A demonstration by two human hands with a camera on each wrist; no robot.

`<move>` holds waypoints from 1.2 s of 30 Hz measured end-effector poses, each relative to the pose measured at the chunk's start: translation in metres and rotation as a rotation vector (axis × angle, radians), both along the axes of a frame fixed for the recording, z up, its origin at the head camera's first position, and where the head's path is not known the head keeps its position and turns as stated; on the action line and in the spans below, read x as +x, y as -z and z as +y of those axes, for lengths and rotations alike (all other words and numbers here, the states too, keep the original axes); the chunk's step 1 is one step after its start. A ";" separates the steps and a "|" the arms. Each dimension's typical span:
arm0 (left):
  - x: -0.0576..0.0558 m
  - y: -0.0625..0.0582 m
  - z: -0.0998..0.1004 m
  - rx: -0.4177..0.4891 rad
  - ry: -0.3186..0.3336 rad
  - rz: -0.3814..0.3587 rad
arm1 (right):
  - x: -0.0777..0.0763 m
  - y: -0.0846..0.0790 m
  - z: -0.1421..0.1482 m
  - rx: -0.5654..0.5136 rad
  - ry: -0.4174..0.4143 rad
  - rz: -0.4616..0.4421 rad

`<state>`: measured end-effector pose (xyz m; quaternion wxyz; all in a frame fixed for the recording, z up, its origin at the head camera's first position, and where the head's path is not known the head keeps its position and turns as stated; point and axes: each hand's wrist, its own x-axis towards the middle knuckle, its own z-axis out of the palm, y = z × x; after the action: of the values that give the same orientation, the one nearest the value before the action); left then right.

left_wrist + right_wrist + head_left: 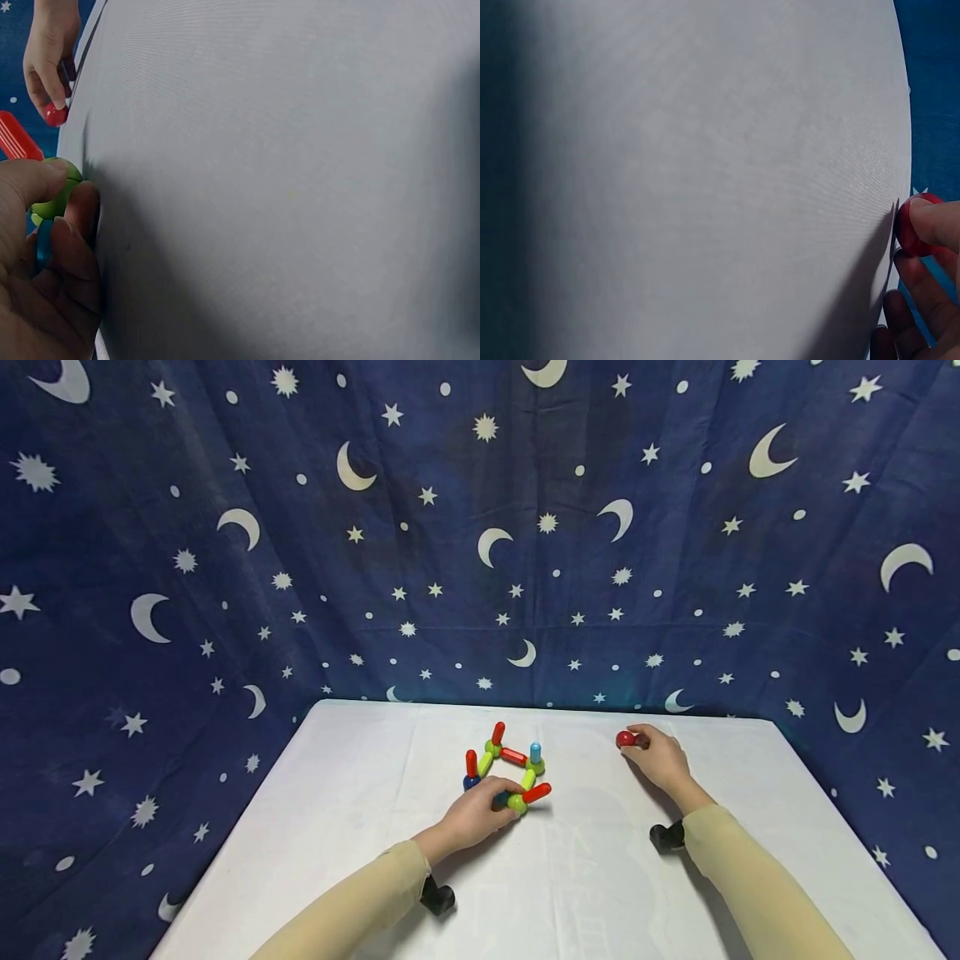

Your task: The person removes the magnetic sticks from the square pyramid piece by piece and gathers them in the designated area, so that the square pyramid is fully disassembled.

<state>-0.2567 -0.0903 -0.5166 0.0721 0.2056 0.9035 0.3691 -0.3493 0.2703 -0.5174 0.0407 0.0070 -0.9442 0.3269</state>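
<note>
A small frame of coloured rods and balls stands on the table, a green ball point(517, 803) at its near right corner. My left hand point(474, 814) pinches that ball, thumb on top; a blue rod point(43, 244) runs between its fingers. From the ball a red rod point(537, 792) slants up to the right. Upright red rods point(498, 733) rise at the left corners, and a light blue rod point(536, 752) stands at the far right corner. Off to the right, my right hand point(662, 760) pinches a red ball point(913, 225) low over the table; a darker red part point(641, 741) beside it is half hidden by fingers.
A white cloth covers the table point(585, 885), its far edge close to a dark blue curtain point(450, 527) with moons and stars. Black wrist cameras point(438, 897) hang under both sleeves.
</note>
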 end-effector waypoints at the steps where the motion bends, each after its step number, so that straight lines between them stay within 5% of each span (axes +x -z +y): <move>1: 0.000 0.000 0.000 0.002 0.000 0.000 | 0.000 0.000 0.000 -0.003 0.000 -0.002; 22: 0.003 -0.002 0.003 -0.016 -0.003 0.001 | 0.006 -0.003 0.004 -0.046 -0.017 0.018; 30: -0.001 -0.002 0.006 -0.018 0.003 0.009 | 0.023 -0.012 -0.006 -0.132 0.081 0.174; 33: -0.003 -0.001 0.007 -0.018 -0.006 0.011 | 0.031 -0.016 -0.021 -0.212 0.040 0.185; 36: -0.004 0.000 0.010 -0.022 -0.020 0.010 | 0.042 -0.017 -0.041 -0.324 -0.057 0.095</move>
<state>-0.2606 -0.0806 -0.5170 0.0662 0.1974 0.9099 0.3588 -0.3072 0.2292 -0.5000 0.0767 0.0424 -0.8755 0.4752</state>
